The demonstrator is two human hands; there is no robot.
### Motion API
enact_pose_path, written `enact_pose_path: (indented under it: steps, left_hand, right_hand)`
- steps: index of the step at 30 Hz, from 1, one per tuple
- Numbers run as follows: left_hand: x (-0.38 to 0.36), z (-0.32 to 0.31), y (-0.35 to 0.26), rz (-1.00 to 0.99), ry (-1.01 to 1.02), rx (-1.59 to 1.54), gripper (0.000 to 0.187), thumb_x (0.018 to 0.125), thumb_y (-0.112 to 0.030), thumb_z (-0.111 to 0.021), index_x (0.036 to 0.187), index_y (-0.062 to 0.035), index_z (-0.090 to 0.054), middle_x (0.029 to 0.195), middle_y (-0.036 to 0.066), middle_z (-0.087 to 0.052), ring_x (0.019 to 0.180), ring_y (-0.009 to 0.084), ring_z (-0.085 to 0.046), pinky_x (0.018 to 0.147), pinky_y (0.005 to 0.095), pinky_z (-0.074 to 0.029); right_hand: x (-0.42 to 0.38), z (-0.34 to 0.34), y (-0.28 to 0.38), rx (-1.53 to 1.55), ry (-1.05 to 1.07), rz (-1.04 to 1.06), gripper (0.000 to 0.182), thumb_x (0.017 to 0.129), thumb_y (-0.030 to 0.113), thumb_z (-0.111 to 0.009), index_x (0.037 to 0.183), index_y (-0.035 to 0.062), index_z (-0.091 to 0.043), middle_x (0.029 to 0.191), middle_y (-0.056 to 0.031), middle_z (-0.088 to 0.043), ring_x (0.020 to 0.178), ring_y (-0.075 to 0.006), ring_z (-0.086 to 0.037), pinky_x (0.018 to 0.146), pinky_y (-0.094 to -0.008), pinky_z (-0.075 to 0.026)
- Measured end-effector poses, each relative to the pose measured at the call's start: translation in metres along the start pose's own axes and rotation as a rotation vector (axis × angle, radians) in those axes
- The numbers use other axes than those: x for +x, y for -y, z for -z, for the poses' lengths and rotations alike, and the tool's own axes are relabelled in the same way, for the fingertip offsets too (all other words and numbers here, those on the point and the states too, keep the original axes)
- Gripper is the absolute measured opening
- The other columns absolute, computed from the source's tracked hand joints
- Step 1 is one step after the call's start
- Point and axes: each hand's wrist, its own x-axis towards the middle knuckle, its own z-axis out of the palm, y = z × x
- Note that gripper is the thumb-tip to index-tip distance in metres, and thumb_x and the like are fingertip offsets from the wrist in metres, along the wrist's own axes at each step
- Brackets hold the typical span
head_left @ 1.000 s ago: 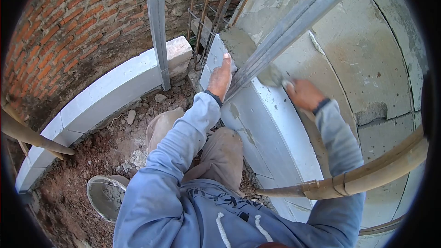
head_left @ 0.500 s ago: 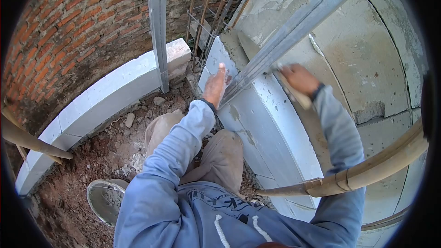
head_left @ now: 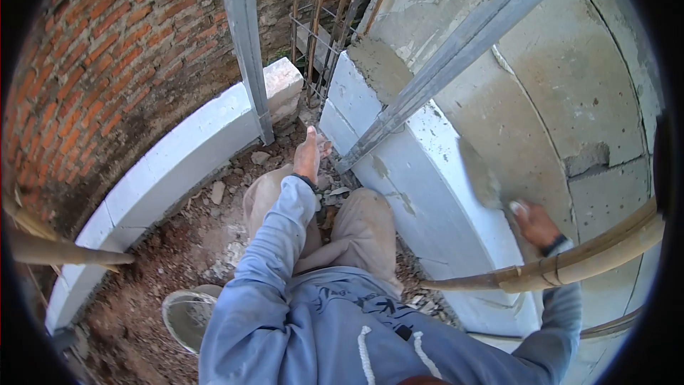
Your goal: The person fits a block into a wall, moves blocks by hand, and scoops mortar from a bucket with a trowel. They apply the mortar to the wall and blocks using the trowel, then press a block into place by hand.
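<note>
My right hand [head_left: 533, 224] grips the handle of a trowel [head_left: 482, 175], whose grey mortar-coated blade lies along the top of the white block wall [head_left: 427, 178] beside the plastered wall. My left hand [head_left: 309, 153] hangs free in the air with fingers apart, close to the lower end of a slanted metal rail [head_left: 456, 50] that leans against the block wall. Wet grey mortar [head_left: 377, 64] covers the far end of the block wall's top. Both arms wear a light blue hooded top.
A red brick wall [head_left: 107, 50] curves at the left above a low white block course [head_left: 171, 164]. An upright metal post [head_left: 246, 43], a rebar cage [head_left: 328, 7], bamboo poles [head_left: 570, 264] and a mortar-stained bucket [head_left: 189, 317] on rubble-strewn earth surround me.
My right hand has drawn the trowel back toward me along the block top. My left hand has come off the block wall and rail and now hangs in the air.
</note>
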Motion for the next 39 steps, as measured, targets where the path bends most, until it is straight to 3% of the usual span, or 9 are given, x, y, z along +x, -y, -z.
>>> enact_pose_path:
  steps: [3,11,15,17,20,26,30,34,39]
  left_hand:
    - [0.012,0.009,0.012,0.041,0.009,0.039,0.071,0.083,-0.060,-0.031,0.117,0.0009,-0.045,0.096,0.006,-0.061,0.080,0.0123,-0.055,0.068,0.0237,-0.035]
    - [0.019,0.024,0.044,0.164,0.067,0.106,0.066,0.085,-0.056,-0.032,0.115,0.0010,-0.046,0.092,0.008,-0.062,0.073,0.0125,-0.058,0.051,0.0208,-0.034]
    - [0.033,0.036,0.062,0.155,0.040,0.127,0.065,0.085,-0.055,-0.035,0.114,0.0009,-0.046,0.092,0.008,-0.062,0.070,0.0115,-0.058,0.048,0.0197,-0.033]
    - [0.034,0.044,0.061,0.155,0.066,0.110,0.064,0.084,-0.056,-0.035,0.114,-0.0013,-0.047,0.093,0.005,-0.062,0.071,0.0106,-0.057,0.051,0.0206,-0.033]
    - [0.036,0.050,0.058,0.153,0.074,0.155,0.062,0.084,-0.056,-0.034,0.113,-0.0038,-0.049,0.093,0.003,-0.061,0.074,0.0099,-0.056,0.056,0.0226,-0.034]
    - [0.025,0.060,0.049,0.098,0.093,0.177,0.062,0.084,-0.057,-0.032,0.112,-0.0047,-0.051,0.094,0.003,-0.061,0.078,0.0102,-0.055,0.062,0.0251,-0.034]
    - [0.020,0.064,0.043,0.077,0.077,0.149,0.060,0.085,-0.055,-0.031,0.110,-0.0040,-0.052,0.094,0.004,-0.062,0.078,0.0113,-0.057,0.060,0.0250,-0.034]
    - [0.004,0.068,0.035,0.040,0.092,0.087,0.063,0.086,-0.054,-0.033,0.111,0.0009,-0.050,0.093,0.008,-0.061,0.078,0.0130,-0.058,0.060,0.0226,-0.036]
    - [-0.027,0.080,0.019,0.001,0.142,-0.062,0.062,0.088,-0.049,-0.034,0.115,0.0063,-0.045,0.100,0.011,-0.056,0.088,0.0161,-0.053,0.073,0.0241,-0.039]
  right_hand:
    - [-0.080,-0.009,-0.032,-0.147,-0.301,-0.306,0.033,0.083,0.026,-0.048,0.105,0.0012,-0.053,0.107,-0.0205,-0.052,0.098,-0.0344,-0.050,0.086,-0.0377,-0.038]
    - [-0.284,-0.022,-0.007,0.624,-0.746,-0.657,0.036,0.088,0.018,-0.045,0.117,-0.0021,-0.042,0.104,-0.0127,-0.047,0.057,-0.0096,-0.044,0.049,-0.0199,-0.038]
    - [-0.329,-0.075,0.028,-0.157,-1.008,-0.598,0.039,0.089,0.032,-0.041,0.114,0.0033,-0.048,0.075,-0.0014,-0.047,0.059,-0.0066,-0.041,0.049,-0.0197,-0.033]
    - [-0.338,-0.075,0.055,0.672,-1.163,-0.904,0.042,0.089,0.034,-0.040,0.113,0.0015,-0.048,0.079,-0.0026,-0.047,0.064,-0.0081,-0.042,0.056,-0.0215,-0.034]
    - [-0.324,-0.092,0.070,0.777,-1.451,-0.790,0.044,0.088,0.036,-0.039,0.113,0.0008,-0.048,0.081,-0.0027,-0.046,0.071,-0.0097,-0.042,0.064,-0.0233,-0.033]
    - [-0.207,-0.107,0.143,1.510,-1.002,0.257,0.058,0.080,0.034,-0.051,0.122,-0.0007,-0.031,0.115,-0.0112,-0.039,0.099,-0.0157,-0.044,0.084,-0.0290,-0.036]
    - [-0.069,-0.134,0.209,0.558,-0.703,0.318,0.038,0.074,0.024,-0.062,0.098,-0.0038,-0.052,0.079,-0.0111,-0.056,0.071,-0.0200,-0.054,0.063,-0.0297,-0.045]
    - [0.058,-0.190,0.276,1.241,-0.236,0.033,0.034,0.075,0.022,-0.061,0.094,-0.0059,-0.051,0.067,-0.0125,-0.053,0.058,-0.0154,-0.052,0.054,-0.0311,-0.044]
    - [0.151,-0.244,0.309,1.212,-0.581,0.111,0.037,0.076,0.020,-0.059,0.101,-0.0061,-0.047,0.077,-0.0151,-0.059,0.066,-0.0185,-0.055,0.061,-0.0305,-0.045]
